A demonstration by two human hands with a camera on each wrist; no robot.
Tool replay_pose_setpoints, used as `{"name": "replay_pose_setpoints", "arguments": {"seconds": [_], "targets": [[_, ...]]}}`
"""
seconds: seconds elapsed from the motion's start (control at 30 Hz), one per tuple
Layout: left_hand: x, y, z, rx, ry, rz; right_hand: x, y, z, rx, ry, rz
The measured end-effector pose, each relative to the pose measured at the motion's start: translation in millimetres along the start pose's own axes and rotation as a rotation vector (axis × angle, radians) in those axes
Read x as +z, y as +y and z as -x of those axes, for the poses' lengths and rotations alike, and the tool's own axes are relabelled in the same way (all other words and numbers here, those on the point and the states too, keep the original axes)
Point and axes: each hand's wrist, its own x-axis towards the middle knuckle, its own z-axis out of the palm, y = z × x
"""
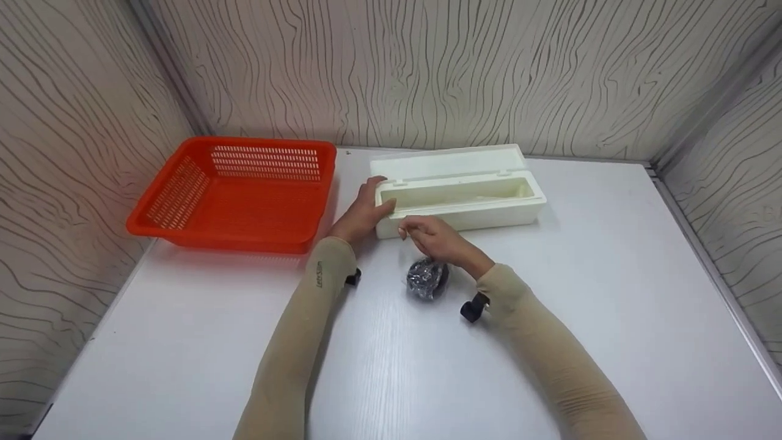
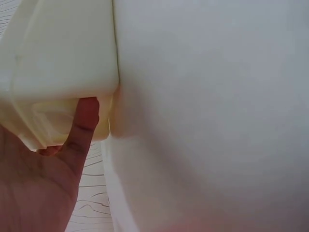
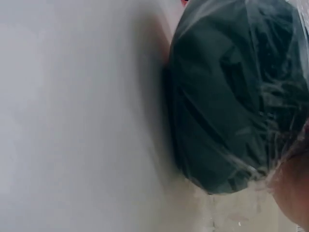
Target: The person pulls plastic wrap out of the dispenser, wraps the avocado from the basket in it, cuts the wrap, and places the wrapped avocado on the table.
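A long white plastic box (image 1: 476, 214) stands with its hinged lid (image 1: 449, 164) swung open toward the back wall. My left hand (image 1: 365, 212) grips its left end. In the left wrist view the thumb (image 2: 84, 123) presses into the end recess, while the other fingers are mostly hidden behind the box. My right hand (image 1: 437, 240) is in front of the box, fingers curled. Just below it is a dark rounded object in crinkled clear plastic (image 1: 426, 279). The right wrist view shows the plastic (image 3: 227, 106) gathered toward the hand, which holds it there.
An orange-red perforated basket (image 1: 229, 239) stands left of the box on the white table (image 1: 391, 379). Wood-patterned wall panels (image 1: 427, 73) rise behind the table and at both sides. Black wrist straps (image 1: 473, 307) sit on both arms.
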Motion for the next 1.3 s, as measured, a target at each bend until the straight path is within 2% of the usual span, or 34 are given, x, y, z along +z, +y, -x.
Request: {"name": "replay_pose_setpoints", "arguments": {"seconds": [0.2, 0.3, 0.5, 0.63, 0.8, 0.9, 1.07, 1.2, 1.3], "targets": [[-0.7, 1.1, 0.8, -0.021, 0.005, 0.002, -6.6, 1.6, 6.0, -0.046, 0.003, 0.038], [-2.5, 1.8, 0.5, -0.05, -0.002, 0.0, -19.1, -1.7, 13.8, -0.033, -0.014, -0.04], [-7.0, 1.5, -0.8, -0.093, -0.004, 0.031, -55.8, -2.6, 36.9, 0.04, 0.06, -0.196], [-7.9, 0.5, 1.1, -0.11, -0.012, 0.033, -59.7, 8.0, 44.0, 0.101, 0.012, -0.243], [-5.0, 1.6, 1.2, -0.1, -0.036, 0.009, -57.5, 7.5, 50.7, 0.108, -0.009, -0.173], [-5.4, 2.9, 1.0, -0.099, -0.029, 0.011, -59.7, 0.3, 53.8, 0.09, -0.007, -0.108], [-6.4, 4.4, 1.5, -0.094, -0.017, 0.014, -67.0, -5.3, 60.1, 0.069, 0.023, -0.06], [-4.7, 3.2, 2.1, -0.093, -0.027, 0.011, -74.7, -3.1, 66.7, 0.061, 0.037, -0.041], [-2.9, 2.3, 3.2, -0.096, -0.02, -0.001, -80.5, 0.0, 71.7, 0.069, 0.022, -0.067]]}}
